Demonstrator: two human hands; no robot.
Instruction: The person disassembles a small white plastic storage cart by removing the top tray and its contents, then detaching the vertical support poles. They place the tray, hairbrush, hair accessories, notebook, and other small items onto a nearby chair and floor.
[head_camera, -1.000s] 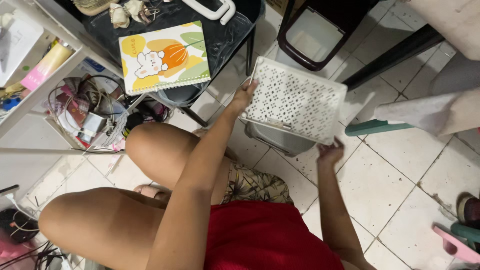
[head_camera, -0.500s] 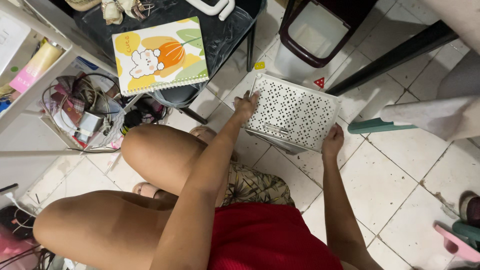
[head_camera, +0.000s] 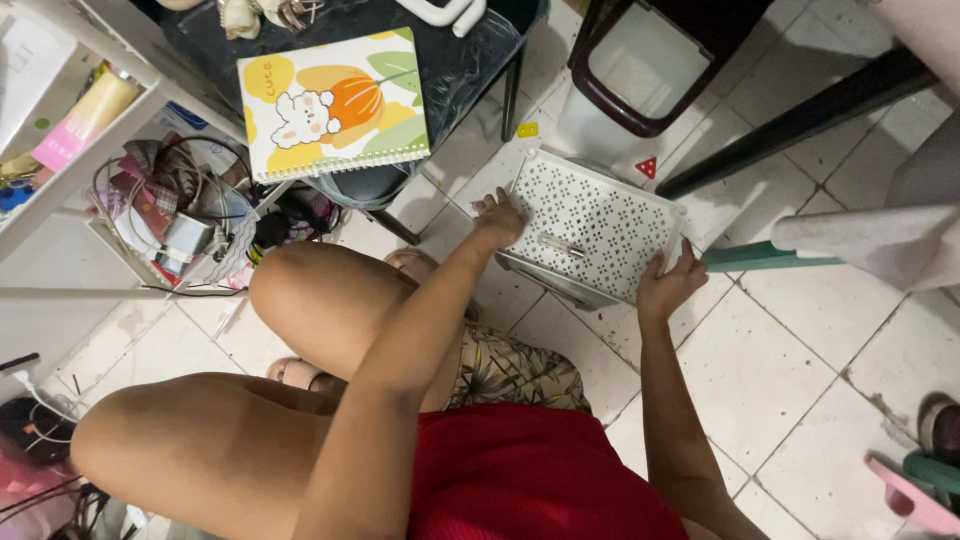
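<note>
The floor (head_camera: 780, 370) is laid with pale square tiles, worn and marked with dark spots along the joints. At the top stands a black chair (head_camera: 470, 60) with thin dark legs. On its seat lies a spiral notebook (head_camera: 335, 105) with a colourful cover. To the left is a white shelf rack (head_camera: 70, 170), full of cables and small boxes. A dark-rimmed bin (head_camera: 640, 65) stands further back. On the right a grey surface, maybe a cushion (head_camera: 880, 245), comes into view. The light is even.
</note>
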